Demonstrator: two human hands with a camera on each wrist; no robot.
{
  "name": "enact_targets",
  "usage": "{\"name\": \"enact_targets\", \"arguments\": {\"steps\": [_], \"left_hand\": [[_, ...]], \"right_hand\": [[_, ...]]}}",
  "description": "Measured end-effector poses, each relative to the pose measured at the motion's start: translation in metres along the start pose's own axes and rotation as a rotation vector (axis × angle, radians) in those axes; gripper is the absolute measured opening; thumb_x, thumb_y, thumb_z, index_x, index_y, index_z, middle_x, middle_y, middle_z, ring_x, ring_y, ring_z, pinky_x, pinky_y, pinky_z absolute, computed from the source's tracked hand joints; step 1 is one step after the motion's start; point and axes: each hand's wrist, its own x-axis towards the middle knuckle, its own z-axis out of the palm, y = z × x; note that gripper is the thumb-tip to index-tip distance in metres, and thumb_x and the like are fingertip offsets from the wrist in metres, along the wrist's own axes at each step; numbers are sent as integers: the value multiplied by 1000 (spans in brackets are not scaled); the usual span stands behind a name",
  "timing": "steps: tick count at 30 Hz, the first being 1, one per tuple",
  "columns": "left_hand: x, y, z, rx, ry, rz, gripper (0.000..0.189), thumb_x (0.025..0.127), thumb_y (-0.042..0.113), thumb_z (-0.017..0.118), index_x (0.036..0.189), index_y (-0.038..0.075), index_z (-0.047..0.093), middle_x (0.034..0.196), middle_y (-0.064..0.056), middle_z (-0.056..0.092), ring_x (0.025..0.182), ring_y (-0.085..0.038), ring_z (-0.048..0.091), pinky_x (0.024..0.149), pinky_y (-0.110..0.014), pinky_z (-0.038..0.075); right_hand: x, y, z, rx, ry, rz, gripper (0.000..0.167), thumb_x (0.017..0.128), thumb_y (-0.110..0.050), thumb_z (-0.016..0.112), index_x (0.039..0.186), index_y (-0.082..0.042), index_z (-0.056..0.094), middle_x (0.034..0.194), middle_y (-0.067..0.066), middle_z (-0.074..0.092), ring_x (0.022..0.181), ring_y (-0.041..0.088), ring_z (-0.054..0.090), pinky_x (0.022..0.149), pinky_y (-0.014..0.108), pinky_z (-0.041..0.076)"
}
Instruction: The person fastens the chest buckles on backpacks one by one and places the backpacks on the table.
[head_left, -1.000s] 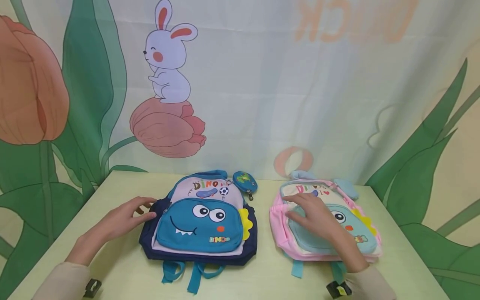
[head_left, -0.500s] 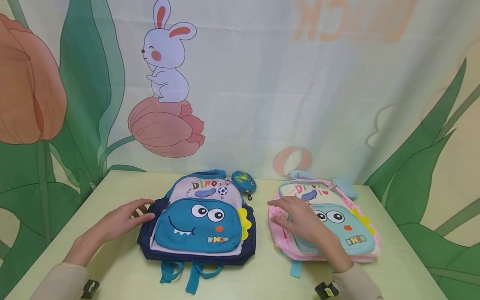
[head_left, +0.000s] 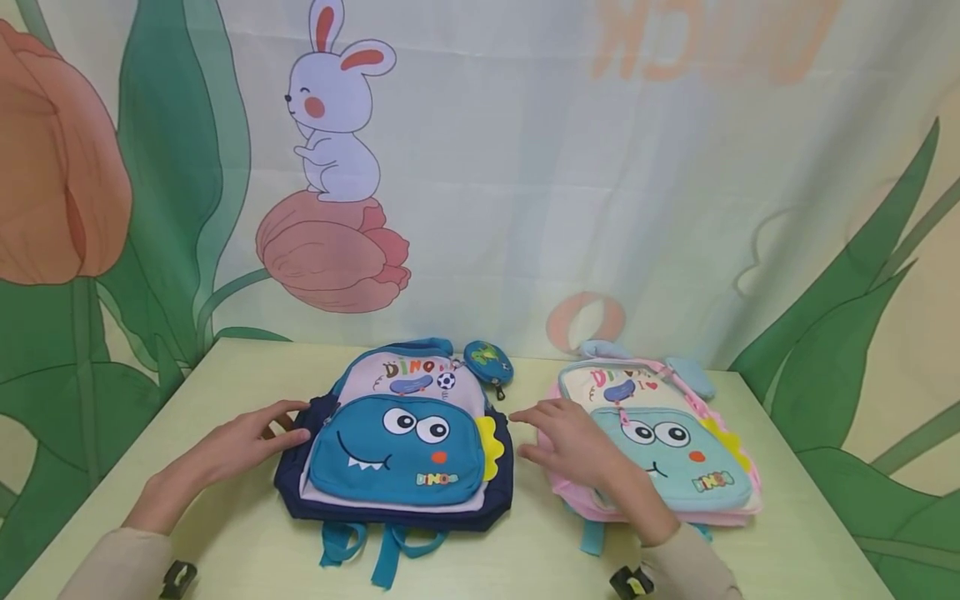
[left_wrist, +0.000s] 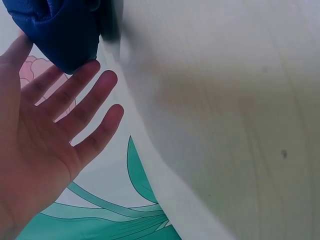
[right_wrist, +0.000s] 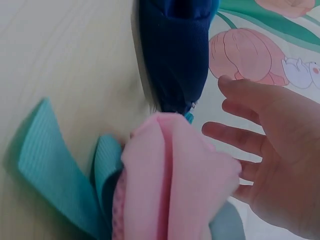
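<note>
A navy and teal dinosaur backpack (head_left: 397, 450) lies face up on the left, its straps toward the near edge. My left hand (head_left: 251, 437) is at its left side; in the left wrist view the fingers (left_wrist: 92, 100) are spread, with fingertips right at the navy side pocket (left_wrist: 60, 35). A pink and mint dinosaur backpack (head_left: 675, 467) lies on the right. My right hand (head_left: 566, 442) hovers over its left edge, fingers extended toward the navy backpack's right side. In the right wrist view this hand (right_wrist: 280, 150) holds nothing, beside the pink side pocket (right_wrist: 195, 180).
Both bags lie on a pale yellow table (head_left: 225, 542). A small round teal pouch (head_left: 488, 363) hangs off the navy bag's top right, and a light blue pouch (head_left: 692, 377) off the pink one. Behind stands a printed curtain (head_left: 480, 183) with a rabbit and tulips.
My right hand has moved left, from over the pink backpack's front to the gap beside the navy backpack. My left hand and both bags have stayed nearly still.
</note>
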Motion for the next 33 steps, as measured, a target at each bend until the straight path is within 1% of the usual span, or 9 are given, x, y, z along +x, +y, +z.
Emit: {"name": "enact_targets", "arguments": {"steps": [5, 8, 13, 17, 22, 24, 27, 30, 33], "left_hand": [[-1, 1, 0, -6, -8, -3, 73, 94, 61, 54, 148, 14, 42, 125, -16, 61, 98, -21, 61, 70, -32, 48], [-2, 1, -1, -9, -14, -2, 73, 94, 61, 54, 149, 14, 41, 126, -16, 61, 99, -22, 62, 71, -34, 50], [-1, 2, -1, -16, -32, -5, 73, 94, 62, 53, 149, 16, 40, 126, -17, 61, 100, -23, 62, 74, -36, 51], [0, 3, 1, -22, -46, -8, 74, 94, 62, 53, 150, 15, 39, 127, -18, 60, 100, -23, 62, 74, -36, 51], [3, 4, 3, -38, -49, -11, 76, 94, 62, 53, 151, 15, 37, 129, -19, 59, 106, -28, 62, 80, -43, 54], [4, 5, 4, -45, -52, -5, 76, 94, 62, 52, 152, 14, 36, 130, -20, 59, 110, -31, 61, 84, -48, 54], [5, 5, 5, -52, -58, -2, 77, 95, 62, 52, 152, 14, 35, 131, -21, 58, 116, -35, 59, 90, -53, 52], [4, 5, 5, -56, -65, -4, 77, 95, 62, 51, 153, 13, 34, 130, -21, 58, 116, -35, 58, 92, -54, 51], [3, 4, 4, -64, -68, -5, 77, 95, 61, 52, 153, 13, 35, 126, -18, 60, 113, -31, 58, 90, -51, 52]], "right_hand": [[4, -6, 5, 10, -9, -14, 44, 92, -40, 69, 132, -24, 63, 132, 1, 65, 130, 31, 50, 112, 54, 35], [6, -9, 8, 3, -19, -18, 45, 92, -43, 69, 133, -24, 63, 130, 1, 65, 130, 30, 50, 112, 52, 35], [8, -12, 12, -3, -53, -2, 49, 91, -48, 67, 134, -25, 62, 129, 0, 65, 131, 29, 49, 112, 50, 36], [10, -15, 15, 1, -81, -2, 53, 90, -52, 67, 135, -24, 61, 128, 2, 65, 130, 30, 49, 114, 50, 34], [10, -16, 16, 3, -82, 1, 55, 90, -53, 67, 136, -23, 61, 128, 3, 65, 129, 30, 50, 115, 50, 32], [9, -16, 16, 0, -79, -2, 55, 90, -52, 67, 135, -23, 61, 127, 3, 65, 128, 29, 50, 115, 49, 33], [9, -16, 17, 5, -78, -15, 54, 90, -52, 68, 135, -22, 62, 126, 4, 65, 125, 28, 51, 111, 48, 37], [11, -17, 18, 4, -82, -31, 53, 90, -51, 67, 134, -21, 62, 126, 5, 65, 122, 27, 52, 107, 46, 41], [11, -19, 20, 10, -84, -34, 52, 90, -49, 68, 132, -20, 64, 124, 5, 65, 118, 26, 53, 103, 44, 44]]}}
